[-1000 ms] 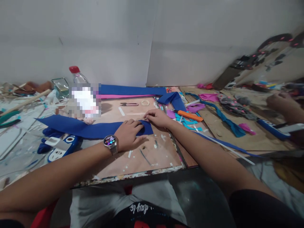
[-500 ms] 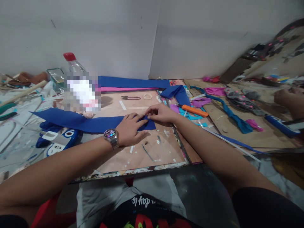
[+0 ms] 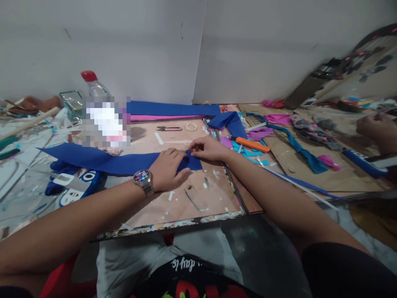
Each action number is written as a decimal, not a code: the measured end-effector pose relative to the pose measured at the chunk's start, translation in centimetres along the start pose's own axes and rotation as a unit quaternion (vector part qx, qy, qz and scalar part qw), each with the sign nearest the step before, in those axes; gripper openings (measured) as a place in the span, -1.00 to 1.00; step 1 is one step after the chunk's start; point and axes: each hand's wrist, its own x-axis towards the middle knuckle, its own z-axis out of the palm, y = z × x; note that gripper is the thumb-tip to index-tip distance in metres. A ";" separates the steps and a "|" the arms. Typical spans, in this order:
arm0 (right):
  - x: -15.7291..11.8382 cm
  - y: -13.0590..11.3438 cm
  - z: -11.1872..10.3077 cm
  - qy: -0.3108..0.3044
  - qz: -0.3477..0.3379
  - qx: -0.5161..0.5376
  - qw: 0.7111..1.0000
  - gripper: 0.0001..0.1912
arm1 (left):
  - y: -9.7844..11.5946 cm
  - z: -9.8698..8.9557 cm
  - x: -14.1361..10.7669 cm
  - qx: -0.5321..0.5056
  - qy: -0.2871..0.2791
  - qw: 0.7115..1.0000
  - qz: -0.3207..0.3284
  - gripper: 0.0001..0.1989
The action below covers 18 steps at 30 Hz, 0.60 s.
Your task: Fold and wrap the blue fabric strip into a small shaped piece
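Note:
A long blue fabric strip [image 3: 130,162] lies across the work board [image 3: 173,207]. My left hand [image 3: 169,169], with a watch on its wrist, rests palm down on the strip near its right end. Its thumb points right, apart from the fingers, whose tips reach the strip's far edge. My right hand [image 3: 208,148] pinches the far edge of the strip close to its right end, where the cloth is slightly raised. The pinching fingertips are partly hidden. Behind both hands lie thread snips [image 3: 169,128] and a cream ring-shaped roll [image 3: 190,126].
A red-capped bottle [image 3: 89,76], partly blurred out, stands at back left. An orange cutter [image 3: 252,144] and scraps lie to the right. Another blue strip [image 3: 173,108] runs along the wall. Another person's hand [image 3: 374,128] is at far right, above a blue-and-white tool [image 3: 364,163].
My left fingers have drawn back a little from my right hand, uncovering more of the strip's end. My right hand keeps its pinch, and the cloth edge there stands slightly more raised.

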 end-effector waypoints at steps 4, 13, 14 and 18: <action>0.0 -0.1 -0.1 -0.003 0.002 -0.012 1.000 -0.71 | 0.1 0.0 0.0 0.003 0.000 1.000 -0.002 -0.53; 0.2 0.1 -0.6 -0.014 -0.053 -0.058 0.997 -0.81 | 0.2 -0.1 0.0 0.005 -0.003 1.000 -0.009 -0.52; 0.2 0.1 -0.6 -0.015 -0.054 -0.060 0.997 -0.81 | 0.2 -0.2 0.0 0.007 -0.006 1.000 -0.004 -0.52; 0.2 0.0 -0.6 -0.021 -0.053 -0.063 0.996 -0.81 | 0.2 -0.2 0.0 0.014 -0.014 1.000 0.004 -0.52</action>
